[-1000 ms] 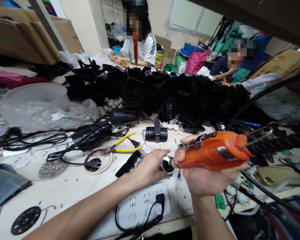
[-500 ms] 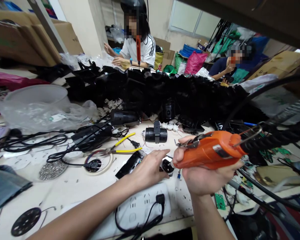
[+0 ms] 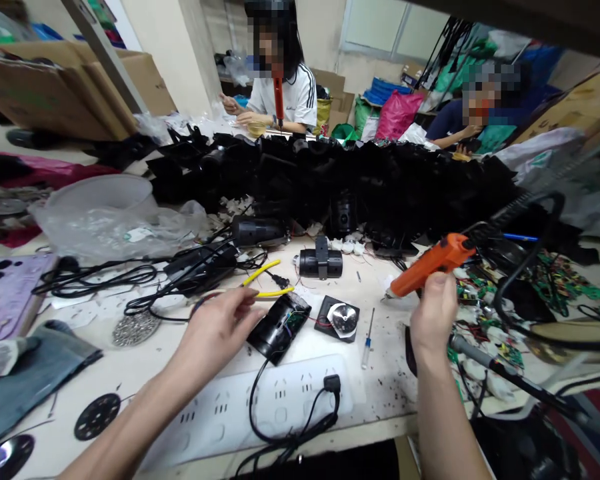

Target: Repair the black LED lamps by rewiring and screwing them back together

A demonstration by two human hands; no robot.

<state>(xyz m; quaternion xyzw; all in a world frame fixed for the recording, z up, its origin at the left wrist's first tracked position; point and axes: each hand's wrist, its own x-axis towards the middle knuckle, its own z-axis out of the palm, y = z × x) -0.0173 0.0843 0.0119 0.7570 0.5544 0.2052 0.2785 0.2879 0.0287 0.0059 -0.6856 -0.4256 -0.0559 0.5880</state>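
Note:
My right hand (image 3: 433,313) is curled round the underside of an orange electric screwdriver (image 3: 430,263), which points down-left over the table, its coiled black cable running off to the right. My left hand (image 3: 220,327) hovers with fingers apart and nothing in them, just left of an opened black housing (image 3: 279,327) with wires showing inside. Beside that housing lies a black square part with a shiny silver reflector (image 3: 343,319). A small blue-tipped screwdriver (image 3: 367,333) lies between the reflector part and my right hand.
Yellow-handled pliers (image 3: 267,280) and tangled black cables (image 3: 130,280) lie behind my left hand. A white power strip (image 3: 280,407) sits at the near edge. A black cylindrical lamp body (image 3: 320,263) and a long heap of black parts (image 3: 330,180) lie farther back. Two people work beyond the heap.
My right hand carried the orange screwdriver away to the right and lowered it. My left hand let go of the reflector part and drew back left. The camera view shifted a little.

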